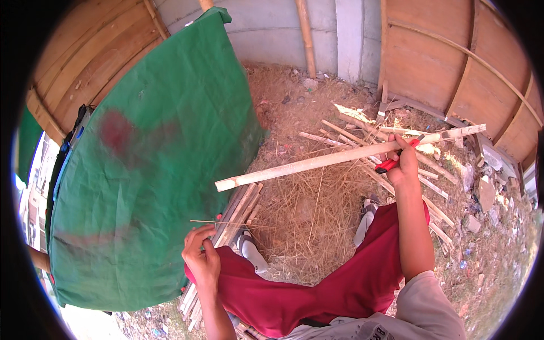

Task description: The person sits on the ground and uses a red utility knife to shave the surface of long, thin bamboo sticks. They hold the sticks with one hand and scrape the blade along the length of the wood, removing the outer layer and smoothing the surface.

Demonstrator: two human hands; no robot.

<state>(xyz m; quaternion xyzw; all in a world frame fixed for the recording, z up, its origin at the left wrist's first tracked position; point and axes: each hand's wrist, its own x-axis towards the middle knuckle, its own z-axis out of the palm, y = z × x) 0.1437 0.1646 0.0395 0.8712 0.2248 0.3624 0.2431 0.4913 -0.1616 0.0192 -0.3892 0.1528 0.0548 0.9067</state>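
Head view: 2 bare hands work above spread knees in red trousers, over a floor strewn with straw-like shavings. The right hand has its fingers closed around a long pale bamboo strip and a red-and-black tool, the 2 crossing in a single grip, presumably so the tool stays ready against the strip. Held nearer its right end, the strip slants across the lap, leaving its longer part reaching free toward the left. The left hand is loosely half curled beside a thin sliver; whether the fingertips pinch it or merely touch it cannot be told. More strips lie in 2 piles, beside the left foot and ahead to the right, likely for easy reach.
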